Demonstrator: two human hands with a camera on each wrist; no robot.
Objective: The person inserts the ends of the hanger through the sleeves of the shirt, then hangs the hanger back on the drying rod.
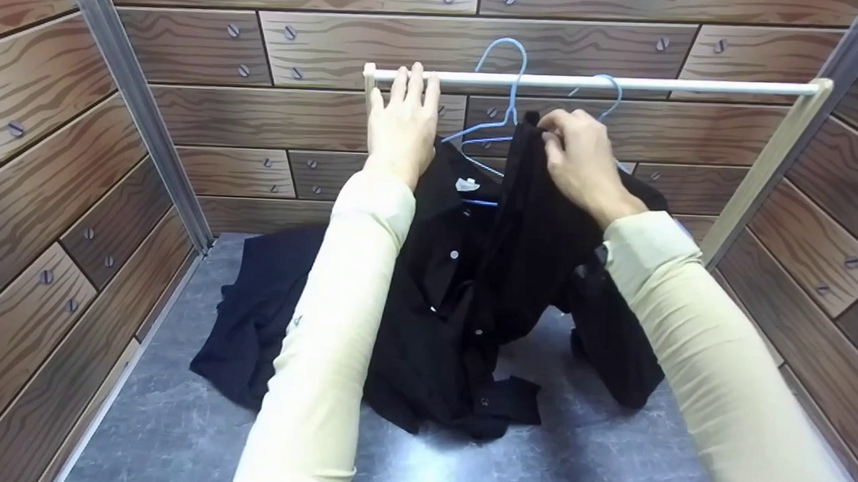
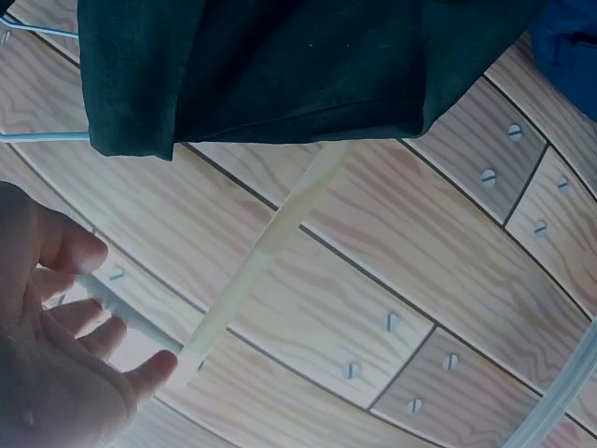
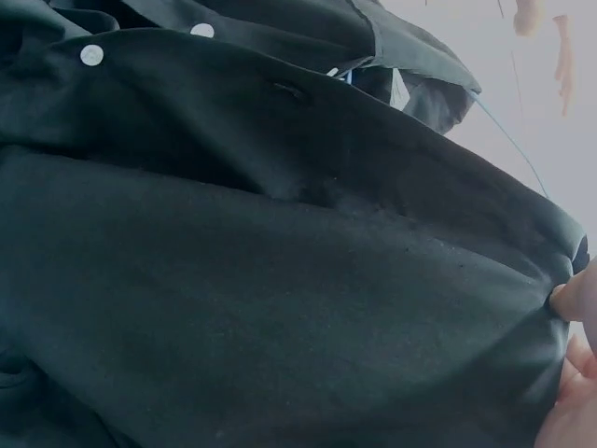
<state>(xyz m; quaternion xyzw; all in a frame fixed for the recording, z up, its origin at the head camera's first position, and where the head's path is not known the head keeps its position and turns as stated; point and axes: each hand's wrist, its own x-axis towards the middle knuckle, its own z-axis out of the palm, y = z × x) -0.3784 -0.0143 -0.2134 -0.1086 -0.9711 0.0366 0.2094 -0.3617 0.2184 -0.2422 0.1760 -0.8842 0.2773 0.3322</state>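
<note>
A black button-up shirt (image 1: 417, 342) hangs on a light blue hanger (image 1: 513, 103), whose hook is at the white rail (image 1: 667, 85). My right hand (image 1: 585, 157) pinches the top edge of the shirt's right front and holds it raised. In the right wrist view, thumb and fingers of that hand (image 3: 578, 364) grip the cloth edge beside white buttons. My left hand (image 1: 403, 127) is at the left end of the rail, fingers extended. The left wrist view shows that hand (image 2: 65, 345) with spread fingers, apart from the dark cloth.
Another blue hanger (image 1: 618, 97) is at the rail on the right, with a black garment (image 1: 623, 358) below it. A dark folded garment (image 1: 251, 335) lies on the grey table (image 1: 154, 410) at left. Wood-patterned walls (image 1: 379, 47) enclose the rack, with a wooden post (image 1: 761, 168) at right.
</note>
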